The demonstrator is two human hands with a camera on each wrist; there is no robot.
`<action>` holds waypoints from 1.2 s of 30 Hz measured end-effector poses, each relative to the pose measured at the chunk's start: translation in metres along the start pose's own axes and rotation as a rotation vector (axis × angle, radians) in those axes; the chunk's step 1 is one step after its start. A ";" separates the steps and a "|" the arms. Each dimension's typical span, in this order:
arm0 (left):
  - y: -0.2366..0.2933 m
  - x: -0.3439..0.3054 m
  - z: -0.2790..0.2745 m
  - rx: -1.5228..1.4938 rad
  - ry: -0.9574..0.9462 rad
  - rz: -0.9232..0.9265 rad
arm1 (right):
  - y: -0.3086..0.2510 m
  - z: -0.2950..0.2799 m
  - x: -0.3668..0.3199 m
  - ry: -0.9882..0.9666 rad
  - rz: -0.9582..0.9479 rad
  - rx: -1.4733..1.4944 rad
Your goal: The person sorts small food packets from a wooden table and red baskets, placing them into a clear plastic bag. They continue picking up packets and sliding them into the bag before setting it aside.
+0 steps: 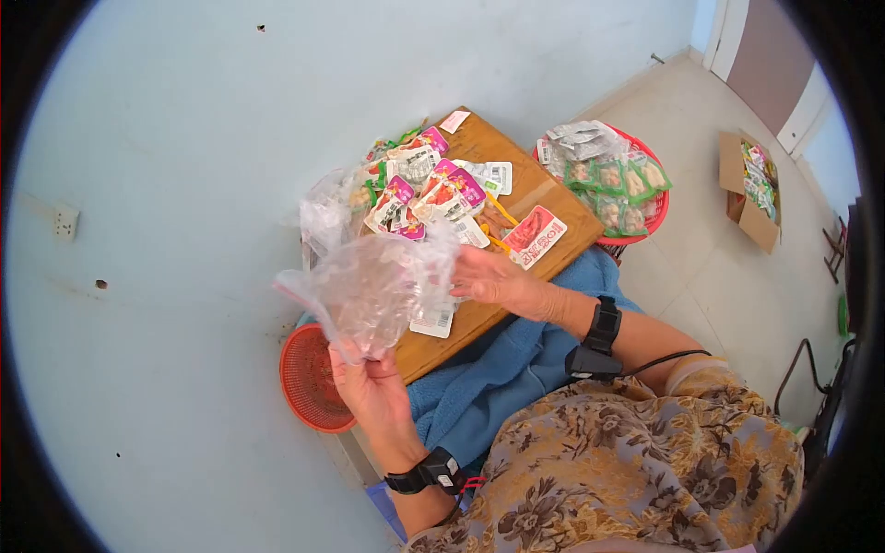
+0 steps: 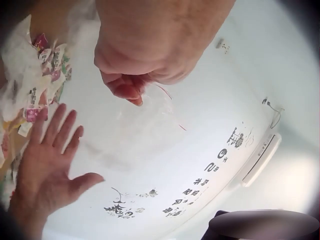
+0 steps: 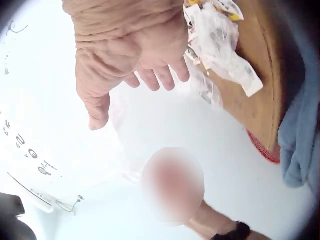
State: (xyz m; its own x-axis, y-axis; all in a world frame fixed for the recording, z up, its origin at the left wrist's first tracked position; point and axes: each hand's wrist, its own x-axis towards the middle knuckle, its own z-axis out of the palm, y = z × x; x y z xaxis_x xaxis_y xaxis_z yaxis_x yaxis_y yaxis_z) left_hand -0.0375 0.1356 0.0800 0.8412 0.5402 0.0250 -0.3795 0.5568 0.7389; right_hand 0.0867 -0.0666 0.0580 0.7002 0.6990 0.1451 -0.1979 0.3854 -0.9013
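Note:
A clear plastic bag (image 1: 369, 286) with a thin reddish line along one edge hangs in front of me. My left hand (image 1: 376, 392) pinches it at its lower end, thumb against fingers. Close to the bag's other side is my right hand (image 1: 493, 276); its fingers are straight and spread in the left wrist view, with nothing gripped. Beyond the bag, pink and white snack packets (image 1: 452, 189) lie heaped on a wooden table (image 1: 539, 184). A red and white packet (image 1: 535, 235) lies near the table's right side, by my right hand.
An orange-red basket (image 1: 309, 378) stands low at the table's left. Another red basket (image 1: 659, 217), full of green and clear packets, stands at the right. Farther off, an open cardboard box (image 1: 761, 240) sits on the floor. Blue cloth (image 1: 516, 369) drapes between the table and me.

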 end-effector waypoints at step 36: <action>-0.048 -0.061 -0.046 0.341 0.186 -0.378 | 0.004 -0.056 -0.073 0.307 0.216 -0.055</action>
State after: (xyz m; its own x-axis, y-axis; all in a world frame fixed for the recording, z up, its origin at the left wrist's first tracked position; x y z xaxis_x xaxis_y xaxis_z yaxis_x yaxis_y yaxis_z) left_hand -0.0879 0.1053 0.0113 0.8010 0.4615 -0.3814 0.1090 0.5141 0.8508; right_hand 0.0732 -0.1499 0.0212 0.8207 0.5448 -0.1723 -0.3323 0.2098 -0.9195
